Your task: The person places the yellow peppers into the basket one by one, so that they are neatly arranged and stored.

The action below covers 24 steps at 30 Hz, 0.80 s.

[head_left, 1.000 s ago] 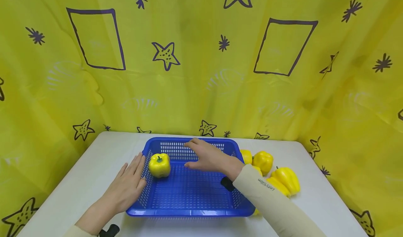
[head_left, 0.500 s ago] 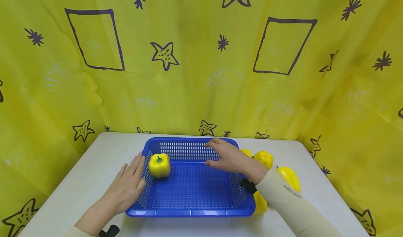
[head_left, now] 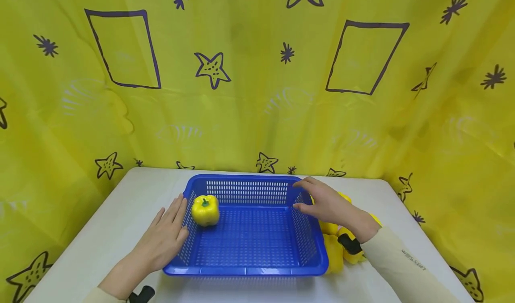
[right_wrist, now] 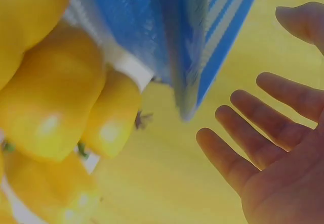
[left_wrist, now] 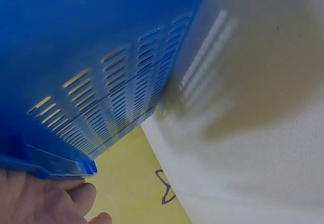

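A blue plastic basket (head_left: 245, 271) with slotted walls stands on the table, holding one yellow bell pepper (head_left: 205, 210) upright near its left wall. Along the left rim lies my left hand (head_left: 161, 238), fingers straight and touching the basket; the left wrist view has that hand (left_wrist: 43, 201) under the rim's edge. Above the right rim hovers my right hand (head_left: 331, 207), holding nothing. Its fingers look spread and fairly straight in the right wrist view, apart from the basket wall (right_wrist: 187, 42). Several yellow bell peppers (head_left: 334, 254) sit right of the basket, partly hidden beneath the right hand and wrist.
A white table (head_left: 116, 209) carries everything. Behind and at both sides hangs a yellow curtain (head_left: 241, 124) with dark star drawings. In the right wrist view, the loose peppers (right_wrist: 50, 92) crowd close beside the basket's outer wall.
My right hand has moved right, from over the basket's middle to over its right rim, toward the loose peppers. The left hand and the pepper inside have stayed put.
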Available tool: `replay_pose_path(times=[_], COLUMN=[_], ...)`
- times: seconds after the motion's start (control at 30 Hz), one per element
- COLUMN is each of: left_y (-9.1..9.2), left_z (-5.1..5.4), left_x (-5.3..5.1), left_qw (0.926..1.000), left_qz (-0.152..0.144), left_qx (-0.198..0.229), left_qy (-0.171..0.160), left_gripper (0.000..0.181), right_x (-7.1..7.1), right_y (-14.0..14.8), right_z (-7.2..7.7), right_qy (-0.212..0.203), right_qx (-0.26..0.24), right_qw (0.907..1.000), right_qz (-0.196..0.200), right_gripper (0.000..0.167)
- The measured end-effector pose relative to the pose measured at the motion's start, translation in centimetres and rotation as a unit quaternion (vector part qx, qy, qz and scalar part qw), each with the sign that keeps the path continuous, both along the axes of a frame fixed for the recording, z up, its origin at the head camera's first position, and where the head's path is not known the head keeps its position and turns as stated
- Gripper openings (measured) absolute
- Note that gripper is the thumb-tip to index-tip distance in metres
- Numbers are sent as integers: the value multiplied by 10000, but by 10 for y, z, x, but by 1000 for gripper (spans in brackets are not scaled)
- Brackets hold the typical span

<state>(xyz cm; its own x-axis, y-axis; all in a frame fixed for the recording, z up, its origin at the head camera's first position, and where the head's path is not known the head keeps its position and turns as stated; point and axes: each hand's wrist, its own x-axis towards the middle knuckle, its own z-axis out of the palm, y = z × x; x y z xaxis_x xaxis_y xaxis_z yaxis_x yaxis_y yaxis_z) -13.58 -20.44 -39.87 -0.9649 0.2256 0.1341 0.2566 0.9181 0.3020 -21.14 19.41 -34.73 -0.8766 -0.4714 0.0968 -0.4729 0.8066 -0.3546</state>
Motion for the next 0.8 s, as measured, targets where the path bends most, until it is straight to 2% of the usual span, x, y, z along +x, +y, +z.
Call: replay_pose_path(times=[0.27, 0.43, 0.8], left_y=[0, 1, 1], left_z=[0, 1, 1], left_x=[0, -1, 0], left_qw=[10000, 10000, 10000], left_qz=[-20, 2, 8], left_qx=[3, -14, -48], left_qy=[40, 68, 68], left_gripper=[64, 64, 64], right_x=[4, 10, 21], right_y=[35, 51, 87], right_z=[-2, -1, -12], right_qy=[58, -50, 125], right_qx=[-134, -130, -4], right_qw=[9993, 9984, 9963], right_qz=[-340, -548, -854], right_gripper=[50, 51, 48])
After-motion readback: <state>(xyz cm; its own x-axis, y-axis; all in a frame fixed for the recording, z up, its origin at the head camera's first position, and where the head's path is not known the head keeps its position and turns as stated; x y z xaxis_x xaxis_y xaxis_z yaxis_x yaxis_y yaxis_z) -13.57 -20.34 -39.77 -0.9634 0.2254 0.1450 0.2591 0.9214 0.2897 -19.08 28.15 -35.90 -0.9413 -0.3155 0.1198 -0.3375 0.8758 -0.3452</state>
